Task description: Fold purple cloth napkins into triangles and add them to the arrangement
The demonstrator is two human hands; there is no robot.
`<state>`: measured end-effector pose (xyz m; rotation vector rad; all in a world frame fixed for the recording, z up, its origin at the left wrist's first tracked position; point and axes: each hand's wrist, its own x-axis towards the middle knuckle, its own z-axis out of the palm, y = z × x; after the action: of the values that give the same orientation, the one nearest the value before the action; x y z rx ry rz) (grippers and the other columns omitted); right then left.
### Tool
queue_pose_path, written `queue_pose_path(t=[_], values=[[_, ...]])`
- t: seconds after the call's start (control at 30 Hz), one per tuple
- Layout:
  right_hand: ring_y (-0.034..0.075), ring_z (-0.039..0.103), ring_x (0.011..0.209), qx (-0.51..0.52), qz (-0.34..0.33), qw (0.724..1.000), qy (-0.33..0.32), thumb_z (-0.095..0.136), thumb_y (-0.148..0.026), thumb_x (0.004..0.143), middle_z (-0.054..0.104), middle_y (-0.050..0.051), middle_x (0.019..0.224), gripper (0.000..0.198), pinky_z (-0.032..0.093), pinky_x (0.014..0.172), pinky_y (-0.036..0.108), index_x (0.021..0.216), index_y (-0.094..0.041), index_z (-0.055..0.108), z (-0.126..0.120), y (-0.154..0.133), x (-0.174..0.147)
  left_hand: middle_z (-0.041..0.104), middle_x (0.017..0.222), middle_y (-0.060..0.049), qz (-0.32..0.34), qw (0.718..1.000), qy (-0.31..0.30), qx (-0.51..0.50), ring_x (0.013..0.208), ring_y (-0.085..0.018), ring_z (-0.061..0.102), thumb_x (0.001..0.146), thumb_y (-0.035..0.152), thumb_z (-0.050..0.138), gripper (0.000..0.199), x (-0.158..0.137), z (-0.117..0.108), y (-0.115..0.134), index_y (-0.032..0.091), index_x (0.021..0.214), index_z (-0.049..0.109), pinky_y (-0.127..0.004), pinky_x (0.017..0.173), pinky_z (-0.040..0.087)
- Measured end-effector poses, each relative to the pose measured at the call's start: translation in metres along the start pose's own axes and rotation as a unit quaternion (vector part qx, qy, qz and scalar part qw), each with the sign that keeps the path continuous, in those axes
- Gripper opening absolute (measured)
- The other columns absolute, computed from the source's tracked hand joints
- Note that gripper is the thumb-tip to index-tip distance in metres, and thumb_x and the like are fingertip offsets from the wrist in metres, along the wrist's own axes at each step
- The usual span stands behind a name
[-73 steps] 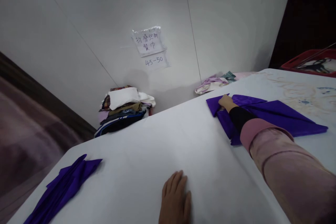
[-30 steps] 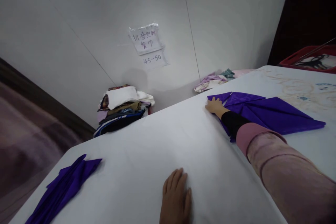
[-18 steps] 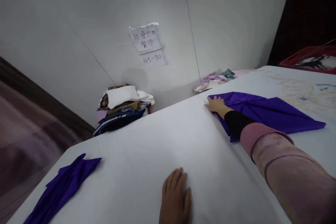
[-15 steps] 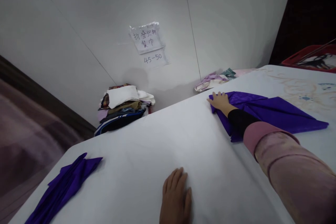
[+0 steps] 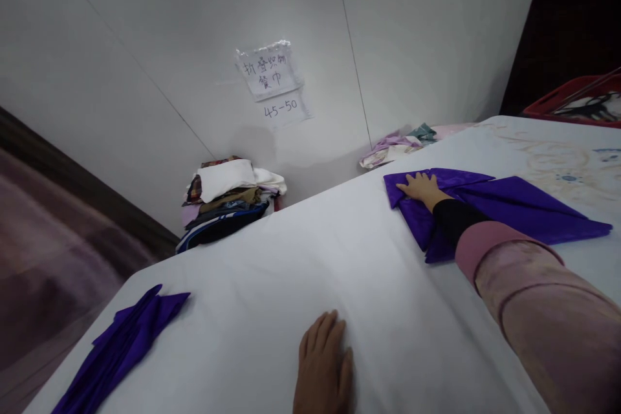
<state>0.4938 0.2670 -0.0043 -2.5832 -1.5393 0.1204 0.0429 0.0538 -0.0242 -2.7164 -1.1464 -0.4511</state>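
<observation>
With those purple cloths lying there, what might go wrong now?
The right hand rests on the folded purple cloth, so a sideways drag might skew its folds. The black cuff crosses over that cloth and might catch it. The other purple cloth lies near the edge of the white table; a bump might push it off.

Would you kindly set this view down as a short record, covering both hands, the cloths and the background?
left hand: palm down on the table
right hand: laid on the right purple cloth
left purple cloth: bunched, touched by neither hand
wall: handwritten sheets, the lower reading 45-50
beyond table: clothes pile at left, red basket at right
</observation>
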Motion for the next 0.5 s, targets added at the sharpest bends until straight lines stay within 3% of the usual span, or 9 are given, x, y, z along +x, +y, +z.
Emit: queue_pose_path(t=[0.27, 0.4, 0.5], values=[[0.035, 0.032, 0.128, 0.022, -0.009, 1.0, 0.007, 0.025, -0.059, 0.088, 0.041, 0.02, 0.138, 0.066, 0.018, 0.1, 0.061, 0.134, -0.014, 0.042, -0.002, 0.006, -0.001, 0.055, 0.131, -0.007, -0.013, 1.0, -0.015, -0.012, 0.12, -0.024, 0.049, 0.087, 0.027, 0.047, 0.039, -0.001, 0.001, 0.001, 0.022, 0.125, 0.054, -0.042, 0.092, 0.047], [0.037, 0.02, 0.133, 0.01, 0.014, 0.998, 0.052, 0.022, -0.06, 0.088, 0.031, 0.024, 0.143, 0.072, 0.016, 0.102, 0.059, 0.136, -0.009, 0.039, -0.001, 0.012, 0.002, 0.054, 0.131, -0.007, -0.018, 0.999, -0.02, -0.019, 0.12, -0.024, 0.049, 0.087, 0.028, 0.047, 0.04, -0.001, 0.001, 0.002, 0.022, 0.125, 0.054, -0.043, 0.093, 0.047], [0.039, 0.017, 0.134, 0.008, 0.03, 0.999, 0.043, 0.021, -0.063, 0.087, 0.031, 0.024, 0.144, 0.076, 0.013, 0.102, 0.06, 0.138, -0.009, 0.036, 0.0, 0.018, 0.006, 0.054, 0.132, -0.007, -0.023, 0.999, -0.021, -0.024, 0.121, -0.024, 0.049, 0.087, 0.027, 0.047, 0.039, 0.0, -0.001, 0.004, 0.021, 0.125, 0.054, -0.043, 0.093, 0.047]])
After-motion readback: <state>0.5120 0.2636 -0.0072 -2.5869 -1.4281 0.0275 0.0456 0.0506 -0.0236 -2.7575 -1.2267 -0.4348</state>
